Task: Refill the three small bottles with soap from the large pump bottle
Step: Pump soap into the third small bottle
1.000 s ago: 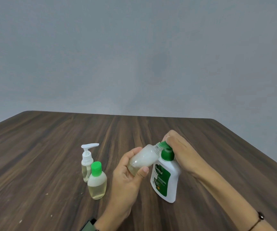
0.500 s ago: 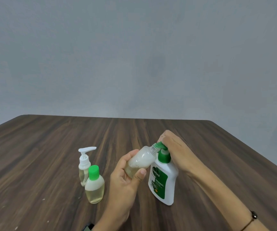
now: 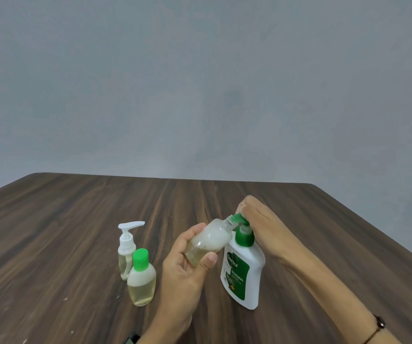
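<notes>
Filling step under way — the left hand (image 3: 187, 266) grips an uncapped small bottle (image 3: 208, 240), tilted with its neck at the spout of the large pump bottle (image 3: 242, 269), while the right hand (image 3: 259, 219) presses down on the pump head. Next, I judge: steady strokes, neck kept under the spout. The small bottle looks cloudy — foamy, part full.

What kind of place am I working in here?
Likely a plain indoor tabletop setup, not a bathroom: a dark wood-grain table, a bare grey wall, and only soap bottles such as the large pump bottle.
</notes>
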Motion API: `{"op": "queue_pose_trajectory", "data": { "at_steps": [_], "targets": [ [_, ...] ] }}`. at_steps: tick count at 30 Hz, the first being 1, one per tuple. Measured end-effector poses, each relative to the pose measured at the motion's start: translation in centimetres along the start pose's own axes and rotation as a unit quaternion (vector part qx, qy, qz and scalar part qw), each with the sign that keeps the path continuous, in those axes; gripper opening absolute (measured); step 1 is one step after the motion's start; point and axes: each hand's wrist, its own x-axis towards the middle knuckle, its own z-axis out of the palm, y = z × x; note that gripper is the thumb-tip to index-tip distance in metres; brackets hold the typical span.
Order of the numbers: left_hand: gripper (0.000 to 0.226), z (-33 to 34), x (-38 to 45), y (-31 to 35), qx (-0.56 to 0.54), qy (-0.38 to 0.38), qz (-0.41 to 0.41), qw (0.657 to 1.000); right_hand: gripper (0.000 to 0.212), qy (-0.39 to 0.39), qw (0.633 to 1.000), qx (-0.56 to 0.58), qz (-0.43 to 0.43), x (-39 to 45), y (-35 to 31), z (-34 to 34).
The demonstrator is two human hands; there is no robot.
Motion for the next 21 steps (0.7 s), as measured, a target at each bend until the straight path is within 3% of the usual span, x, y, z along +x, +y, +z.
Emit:
{"op": "queue_pose_trajectory", "data": {
  "at_steps": [3,7,15,21],
  "targets": [
    [0.049,0.2,0.1,0.2,-0.001,-0.007,0.000,1.000,0.019,-0.001,1.000,0.000,0.008,0.3,0.1,-0.3],
    [0.073,0.0,-0.1,0.0,0.003,-0.010,-0.016,1.000,0.024,0.007,1.000,0.013,0.020,-0.5,1.0,0.5],
    [0.049,-0.1,0.0,-0.1,-0.004,-0.006,-0.009,1.000,0.018,-0.014,1.000,0.006,0.013,0.2,-0.1,-0.2],
    [0.074,0.0,-0.1,-0.1,-0.003,-0.010,-0.019,1.000,0.023,-0.003,0.999,0.022,0.027,-0.4,1.0,0.4]
  ]
}}
